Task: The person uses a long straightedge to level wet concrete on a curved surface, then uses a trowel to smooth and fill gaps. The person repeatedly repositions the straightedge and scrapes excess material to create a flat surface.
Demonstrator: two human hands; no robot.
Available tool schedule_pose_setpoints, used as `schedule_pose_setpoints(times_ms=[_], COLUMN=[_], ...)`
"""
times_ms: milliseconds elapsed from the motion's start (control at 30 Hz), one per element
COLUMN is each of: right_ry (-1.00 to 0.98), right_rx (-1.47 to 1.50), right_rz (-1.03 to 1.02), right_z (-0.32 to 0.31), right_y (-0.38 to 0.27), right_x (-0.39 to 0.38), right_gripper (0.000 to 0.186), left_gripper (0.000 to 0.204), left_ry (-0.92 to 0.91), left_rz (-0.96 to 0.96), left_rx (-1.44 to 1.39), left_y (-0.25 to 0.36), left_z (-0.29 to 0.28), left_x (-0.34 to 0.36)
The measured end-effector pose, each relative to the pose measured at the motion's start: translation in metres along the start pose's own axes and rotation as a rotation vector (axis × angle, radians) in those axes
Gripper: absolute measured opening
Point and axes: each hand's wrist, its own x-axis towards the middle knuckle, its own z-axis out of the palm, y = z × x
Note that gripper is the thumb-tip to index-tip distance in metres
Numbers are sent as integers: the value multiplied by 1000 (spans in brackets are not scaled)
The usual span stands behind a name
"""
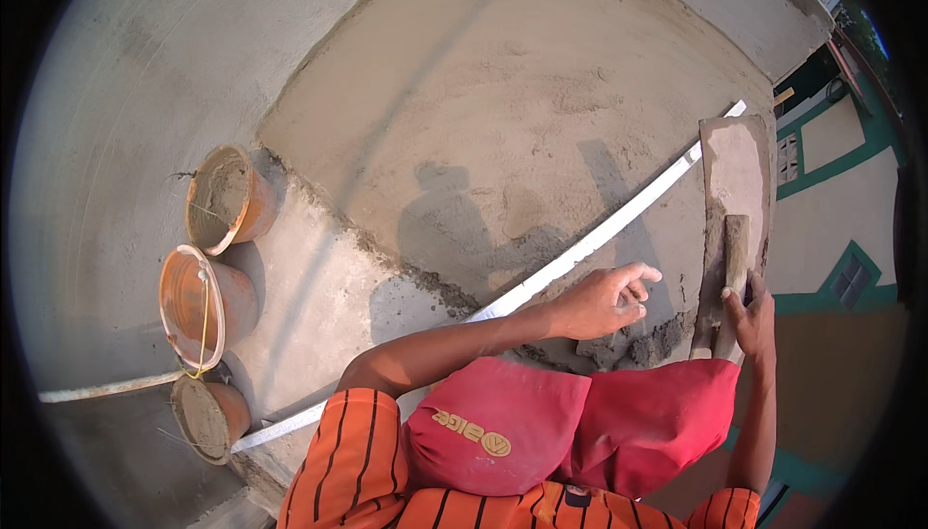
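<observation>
My left hand (614,299) is over the wet mortar with its fingers apart and partly bent, holding nothing. My right hand (752,321) grips the wooden handle (737,249) of a long, mortar-coated float (733,162) at the right edge of the plastered area. A long white straightedge (598,233) lies diagonally across the surface, behind my left hand and passing under my left arm. Dark lumps of mortar (657,345) sit just below that hand. The smoothed grey screed (435,85) spreads beyond it, marked by shadows.
Three orange buckets (222,307) stand at the left, two with grey mortar in them, beside a pale pipe (106,389). A concrete wall (116,142) rises behind them. At the right is a cream-and-green building (831,215). My red-clad legs (493,413) fill the bottom middle.
</observation>
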Motion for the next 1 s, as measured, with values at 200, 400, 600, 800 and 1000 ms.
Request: schedule_pose_setpoints(times_ms=[200, 400, 600, 800, 1000], right_ry=[-336, -433, -736, -745, -643], right_rx=[0, 72, -47, -60, 20], right_rz=[-400, -815, -361, 77, 85], right_z=[81, 124, 103, 103, 114], right_y=[-214, -251, -118, 5, 63], right_x=[126, 112, 94, 44, -23], right_gripper=[44, 36, 37, 38, 35], left_gripper=[99, 57, 60, 61, 73], left_ry=[635, 1348, 1555, 1748, 1729], left_rz=[173, -6, -371, -453, -573], left_rx=[-126, -261, -194, 114, -120], left_y=[12, -71, -167, -245, -206], left_z=[-44, -156, -233, -250, -219], left_x=[4, -84, -184, -199, -186])
